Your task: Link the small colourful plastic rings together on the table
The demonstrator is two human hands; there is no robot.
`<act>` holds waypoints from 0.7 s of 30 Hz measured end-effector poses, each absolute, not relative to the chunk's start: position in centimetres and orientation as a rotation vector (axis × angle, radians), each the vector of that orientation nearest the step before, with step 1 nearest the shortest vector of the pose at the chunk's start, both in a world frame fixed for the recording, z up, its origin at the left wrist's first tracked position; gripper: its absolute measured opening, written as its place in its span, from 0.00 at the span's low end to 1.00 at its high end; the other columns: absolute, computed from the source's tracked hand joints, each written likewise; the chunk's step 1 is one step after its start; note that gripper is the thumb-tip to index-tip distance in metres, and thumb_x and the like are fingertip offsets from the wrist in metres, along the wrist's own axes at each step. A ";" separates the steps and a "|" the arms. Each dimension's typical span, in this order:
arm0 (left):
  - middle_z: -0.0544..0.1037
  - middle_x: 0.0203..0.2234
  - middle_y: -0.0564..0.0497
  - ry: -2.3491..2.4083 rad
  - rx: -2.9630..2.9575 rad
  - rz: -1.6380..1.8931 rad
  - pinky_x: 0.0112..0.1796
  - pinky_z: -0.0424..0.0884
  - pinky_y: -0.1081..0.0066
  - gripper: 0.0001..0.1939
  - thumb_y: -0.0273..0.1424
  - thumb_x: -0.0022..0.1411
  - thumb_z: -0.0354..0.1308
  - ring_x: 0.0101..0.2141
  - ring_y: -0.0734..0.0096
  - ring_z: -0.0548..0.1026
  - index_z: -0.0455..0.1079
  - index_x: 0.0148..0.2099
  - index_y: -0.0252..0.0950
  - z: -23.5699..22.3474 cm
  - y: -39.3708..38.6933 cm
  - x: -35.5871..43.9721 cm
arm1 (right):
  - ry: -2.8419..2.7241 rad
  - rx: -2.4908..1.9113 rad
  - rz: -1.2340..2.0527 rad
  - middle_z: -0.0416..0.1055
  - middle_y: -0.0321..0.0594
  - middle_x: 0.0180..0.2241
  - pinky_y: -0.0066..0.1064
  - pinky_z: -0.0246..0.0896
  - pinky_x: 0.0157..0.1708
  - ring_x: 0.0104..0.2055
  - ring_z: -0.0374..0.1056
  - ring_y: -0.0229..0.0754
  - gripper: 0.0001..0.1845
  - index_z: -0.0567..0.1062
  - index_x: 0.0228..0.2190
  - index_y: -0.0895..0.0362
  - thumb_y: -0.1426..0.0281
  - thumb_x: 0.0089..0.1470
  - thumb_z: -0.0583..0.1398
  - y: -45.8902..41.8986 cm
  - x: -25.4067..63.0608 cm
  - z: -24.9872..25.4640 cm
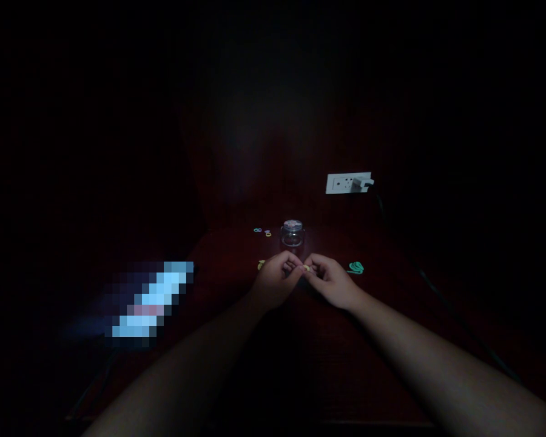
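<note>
My left hand and my right hand meet above the dark red table, fingertips pinched together. Between them is a small yellow band, mostly covered by the fingers; both hands seem to grip it. Partly hidden behind my left hand lies more yellow material. To the right of my right hand is a loosely coiled green cord. A clear lidded jar stands upright just beyond the hands.
Small coloured rings lie left of the jar. A blurred, glowing screen is at the left. On the back wall is a white socket panel with a plugged-in charger. A dark cable runs along the right side.
</note>
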State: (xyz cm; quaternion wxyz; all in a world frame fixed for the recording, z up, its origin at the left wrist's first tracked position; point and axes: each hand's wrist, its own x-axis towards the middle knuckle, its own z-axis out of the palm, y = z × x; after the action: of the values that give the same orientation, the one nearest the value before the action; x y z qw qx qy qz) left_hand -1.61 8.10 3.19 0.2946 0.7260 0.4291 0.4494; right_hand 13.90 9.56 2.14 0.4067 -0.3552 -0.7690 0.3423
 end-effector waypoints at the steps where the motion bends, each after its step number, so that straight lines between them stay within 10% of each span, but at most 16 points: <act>1: 0.70 0.24 0.53 1.143 1.929 1.200 0.27 0.63 0.77 0.07 0.32 0.54 0.52 0.25 0.78 0.66 0.66 0.32 0.33 3.2 8.1 -1.6 | -1.938 -0.897 0.857 0.56 0.32 0.19 0.25 0.47 0.21 0.22 0.50 0.32 0.12 0.65 0.24 0.58 0.62 0.50 0.55 9.6 13.9 2.2; 21: 0.69 0.23 0.53 1.131 1.933 1.182 0.26 0.63 0.77 0.07 0.32 0.54 0.52 0.25 0.78 0.66 0.66 0.31 0.33 3.3 8.0 -1.6 | -1.850 -0.879 0.835 0.56 0.32 0.19 0.25 0.49 0.21 0.21 0.52 0.32 0.08 0.64 0.27 0.58 0.66 0.49 0.55 9.7 13.8 2.1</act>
State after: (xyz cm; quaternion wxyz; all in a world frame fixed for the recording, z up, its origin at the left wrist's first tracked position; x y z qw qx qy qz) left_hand -1.64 8.04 3.29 0.2997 0.7282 0.4260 0.4454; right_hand 13.83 9.70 2.07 0.4483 -0.3553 -0.7476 0.3376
